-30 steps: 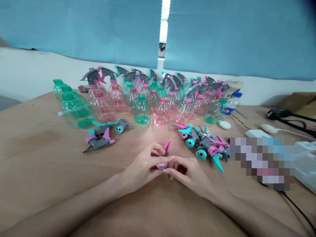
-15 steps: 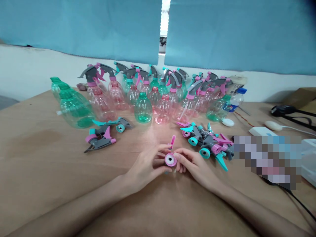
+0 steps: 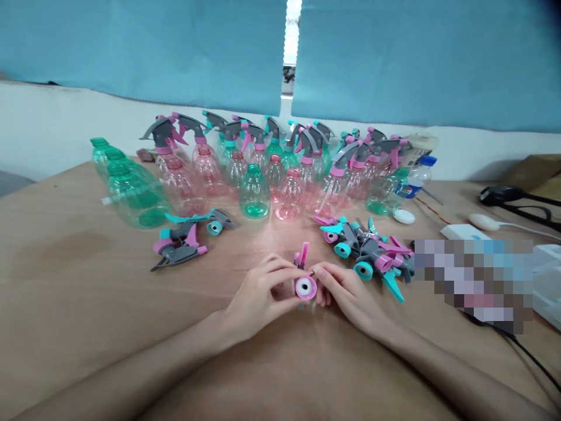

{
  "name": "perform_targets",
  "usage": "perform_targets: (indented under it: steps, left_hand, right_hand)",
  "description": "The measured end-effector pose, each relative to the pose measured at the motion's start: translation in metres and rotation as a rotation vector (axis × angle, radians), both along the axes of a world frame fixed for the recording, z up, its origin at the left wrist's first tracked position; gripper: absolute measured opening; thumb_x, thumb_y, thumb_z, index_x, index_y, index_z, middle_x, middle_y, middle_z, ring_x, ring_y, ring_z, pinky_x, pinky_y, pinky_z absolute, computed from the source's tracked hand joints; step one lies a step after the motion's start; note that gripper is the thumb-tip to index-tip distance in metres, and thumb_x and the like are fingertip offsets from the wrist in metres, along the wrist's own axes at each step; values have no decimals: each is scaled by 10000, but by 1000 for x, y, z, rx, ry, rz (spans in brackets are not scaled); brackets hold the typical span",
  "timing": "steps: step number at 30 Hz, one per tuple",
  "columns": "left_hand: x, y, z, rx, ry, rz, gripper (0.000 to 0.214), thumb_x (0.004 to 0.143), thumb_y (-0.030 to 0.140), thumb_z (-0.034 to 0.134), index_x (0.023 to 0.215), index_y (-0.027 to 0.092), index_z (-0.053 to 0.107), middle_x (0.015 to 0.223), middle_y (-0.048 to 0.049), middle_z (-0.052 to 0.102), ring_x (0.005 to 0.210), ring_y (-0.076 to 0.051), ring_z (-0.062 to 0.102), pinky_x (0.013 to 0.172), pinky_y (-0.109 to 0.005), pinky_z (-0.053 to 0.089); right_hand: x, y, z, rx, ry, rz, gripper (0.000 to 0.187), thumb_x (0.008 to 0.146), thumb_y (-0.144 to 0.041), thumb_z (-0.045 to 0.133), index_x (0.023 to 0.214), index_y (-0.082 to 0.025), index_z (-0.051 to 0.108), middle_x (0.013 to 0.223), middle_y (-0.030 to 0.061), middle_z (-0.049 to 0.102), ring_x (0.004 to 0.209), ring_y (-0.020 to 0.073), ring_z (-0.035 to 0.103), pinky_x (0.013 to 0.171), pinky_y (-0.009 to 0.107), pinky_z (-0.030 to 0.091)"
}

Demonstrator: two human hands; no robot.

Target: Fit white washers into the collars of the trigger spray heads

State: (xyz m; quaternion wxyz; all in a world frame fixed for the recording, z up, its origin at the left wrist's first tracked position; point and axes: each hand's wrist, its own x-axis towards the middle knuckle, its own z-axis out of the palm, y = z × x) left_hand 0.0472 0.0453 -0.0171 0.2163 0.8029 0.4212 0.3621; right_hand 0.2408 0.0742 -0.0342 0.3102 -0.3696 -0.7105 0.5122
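Observation:
My left hand (image 3: 258, 295) is closed round a trigger spray head (image 3: 305, 287) with a pink collar. The collar's open underside faces me, showing a white disc with a dark hole in the middle. Its pink trigger (image 3: 304, 254) sticks up beyond my fingers, and the rest of the body is mostly hidden. My right hand (image 3: 346, 289) is closed beside the collar's right edge, thumb and forefinger together and the other fingers curled. What lies between its fingertips is too small to make out. Several loose spray heads (image 3: 363, 251) lie in a pile to the right.
More spray heads (image 3: 179, 251) lie to the left on the wooden table (image 3: 109, 316). Behind stand rows of pink and green bottles (image 3: 255, 196), some topped with spray heads. At right are a blue-capped bottle (image 3: 421, 175), a white oval object (image 3: 404, 217) and cables.
The spray head has turned slightly and moved a little right and towards me. My right thumb has shifted from the collar's face to its upper right edge.

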Motion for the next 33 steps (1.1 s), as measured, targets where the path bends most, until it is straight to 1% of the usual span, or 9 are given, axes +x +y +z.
perform_targets:
  steps: [5, 7, 9, 13, 15, 19, 26, 31, 33]
  left_hand:
    - [-2, -1, -1, 35, 12, 5, 258, 816, 244, 684, 1069, 204, 660, 966, -36, 701, 893, -192, 553, 785, -328, 490]
    - [-2, -1, -2, 44, 27, 25, 258, 817, 244, 682, 1071, 205, 660, 949, -39, 701, 881, -193, 558, 777, -330, 494]
    - [-3, 0, -2, 50, 45, 36, 261, 819, 249, 677, 1076, 208, 659, 940, -43, 698, 877, -194, 564, 769, -330, 499]
    - [-2, -1, -3, 78, 56, 58, 264, 818, 266, 675, 1071, 191, 656, 930, -53, 694, 853, -194, 564, 750, -326, 507]
    - [-2, -1, -2, 102, 52, 60, 245, 822, 267, 669, 1054, 187, 658, 915, -52, 694, 839, -192, 560, 744, -325, 508]
    - [-3, -2, -3, 121, 67, 62, 271, 826, 247, 663, 1090, 192, 645, 927, -48, 677, 852, -185, 565, 762, -319, 508]
    - [-4, -1, -5, 33, 62, 101, 303, 821, 233, 653, 1123, 212, 634, 951, -41, 626, 812, -158, 601, 714, -279, 519]
    - [-3, -1, -6, 3, 42, 72, 325, 825, 204, 643, 1149, 218, 625, 966, -38, 617, 813, -151, 599, 704, -266, 517]
    - [-3, 0, -7, -10, 32, 42, 350, 836, 185, 627, 1183, 221, 607, 978, -37, 607, 768, -131, 589, 668, -242, 514]
  right_hand:
    - [8, -2, 2, 177, -17, -193, 282, 934, -448, 442, 994, -196, 554, 635, -27, 543, 557, 121, 551, 523, 224, 446]
    - [11, -4, 4, 270, -53, -225, 252, 922, -421, 474, 1036, -205, 537, 675, -17, 564, 570, 123, 563, 515, 225, 445]
    - [11, -9, 7, 372, -102, -197, 226, 912, -402, 498, 1017, -207, 542, 680, -13, 570, 552, 117, 553, 490, 220, 430]
    - [6, -18, 11, 618, -191, -108, 187, 911, -370, 523, 939, -204, 602, 564, -43, 534, 457, 93, 487, 469, 216, 395]
    - [4, -20, 11, 686, -235, -107, 195, 904, -370, 542, 940, -201, 633, 529, -50, 530, 438, 91, 480, 480, 222, 394]
    - [2, -19, 6, 681, -278, -130, 265, 905, -403, 535, 1003, -193, 665, 538, -33, 580, 451, 104, 506, 504, 236, 408]
    - [0, -17, 4, 571, -300, -96, 378, 937, -442, 449, 1118, -189, 662, 583, -9, 631, 464, 114, 528, 499, 243, 415]
    - [0, -18, 3, 570, -305, -106, 373, 937, -440, 452, 1089, -181, 673, 598, 1, 643, 473, 117, 531, 507, 248, 416]
    - [0, -19, 2, 586, -299, -119, 369, 936, -432, 455, 1069, -170, 677, 575, -3, 630, 456, 117, 522, 491, 248, 405]
